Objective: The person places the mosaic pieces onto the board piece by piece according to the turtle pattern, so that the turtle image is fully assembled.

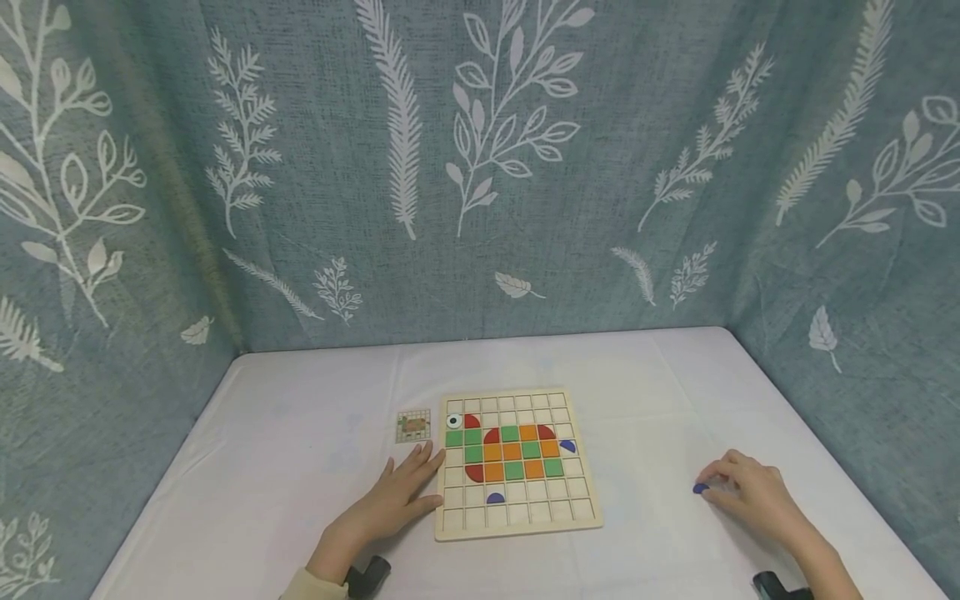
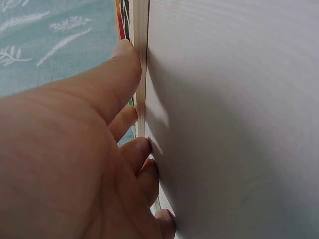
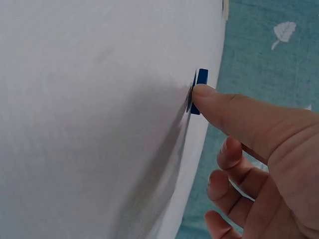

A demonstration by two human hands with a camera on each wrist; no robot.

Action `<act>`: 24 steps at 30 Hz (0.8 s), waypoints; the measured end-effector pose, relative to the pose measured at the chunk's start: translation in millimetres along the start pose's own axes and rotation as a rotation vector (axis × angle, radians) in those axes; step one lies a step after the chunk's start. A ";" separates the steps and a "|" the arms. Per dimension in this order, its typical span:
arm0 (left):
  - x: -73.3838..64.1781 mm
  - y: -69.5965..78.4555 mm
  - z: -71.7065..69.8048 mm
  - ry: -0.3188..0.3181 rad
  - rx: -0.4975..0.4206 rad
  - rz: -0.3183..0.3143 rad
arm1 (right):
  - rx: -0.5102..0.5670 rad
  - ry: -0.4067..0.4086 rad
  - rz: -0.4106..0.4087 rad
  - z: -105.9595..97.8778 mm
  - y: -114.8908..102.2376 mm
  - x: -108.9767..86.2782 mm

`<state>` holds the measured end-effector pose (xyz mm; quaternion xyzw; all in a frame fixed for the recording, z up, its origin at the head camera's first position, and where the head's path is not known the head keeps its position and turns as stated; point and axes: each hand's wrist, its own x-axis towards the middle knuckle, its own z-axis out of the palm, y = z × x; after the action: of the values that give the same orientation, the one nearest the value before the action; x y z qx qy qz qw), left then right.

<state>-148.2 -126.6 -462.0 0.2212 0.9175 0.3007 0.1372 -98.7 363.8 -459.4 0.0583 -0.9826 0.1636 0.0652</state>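
Note:
A wooden grid board [image 1: 519, 532] lies on the table, filled in part with green squares, orange squares and red rounded pieces that form an animal figure. A round eye piece [image 1: 453, 422] sits near its upper left. Two blue half-round pieces are on the board, one at the right [image 1: 567, 447] and one lower down [image 1: 496, 498]. My left hand [image 1: 393, 502] rests beside the board, thumb and fingertips touching its left edge [image 2: 141, 64]. Far to the right, my right hand [image 1: 757, 497] pinches a small blue piece [image 3: 202, 77] close to the tabletop; its index finger is mostly hidden in the right wrist view.
A small pattern card [image 1: 413, 426] lies left of the board, just beyond the left fingertips. White cloth [image 1: 645, 400] covers the table. A teal leaf-print curtain [image 1: 495, 275] surrounds its back and sides.

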 end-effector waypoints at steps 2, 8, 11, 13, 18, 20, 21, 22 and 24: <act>0.0 0.2 -0.3 -0.003 0.000 -0.002 | 0.006 0.012 -0.015 0.8 -1.6 1.5; 0.8 -0.3 -0.8 -0.006 0.006 -0.011 | 0.026 0.034 -0.061 4.6 -10.9 8.9; 0.9 -0.7 -0.7 -0.006 0.011 -0.012 | 0.042 0.034 -0.079 6.6 -17.3 13.3; 1.0 -1.3 -0.3 -0.006 0.010 -0.013 | 0.054 0.036 -0.091 8.2 -21.1 15.9; 0.5 -1.9 0.5 -0.006 0.006 -0.006 | 0.061 0.044 -0.125 13.9 -30.3 22.2; 0.7 -2.2 0.8 -0.007 0.006 -0.005 | 0.058 0.044 -0.133 16.9 -34.7 24.7; 0.8 -2.2 0.9 -0.008 0.010 -0.008 | 0.055 0.044 -0.135 18.3 -37.1 26.0; 0.8 -2.3 1.1 -0.007 0.008 -0.009 | 0.053 0.039 -0.138 19.7 -39.5 27.2; 1.4 -2.7 1.5 -0.004 0.012 -0.012 | 0.051 0.032 -0.139 21.8 -45.4 29.6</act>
<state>-149.7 -127.2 -465.1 0.2173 0.9202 0.2941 0.1397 -124.1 311.2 -461.2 0.1256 -0.9705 0.1847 0.0906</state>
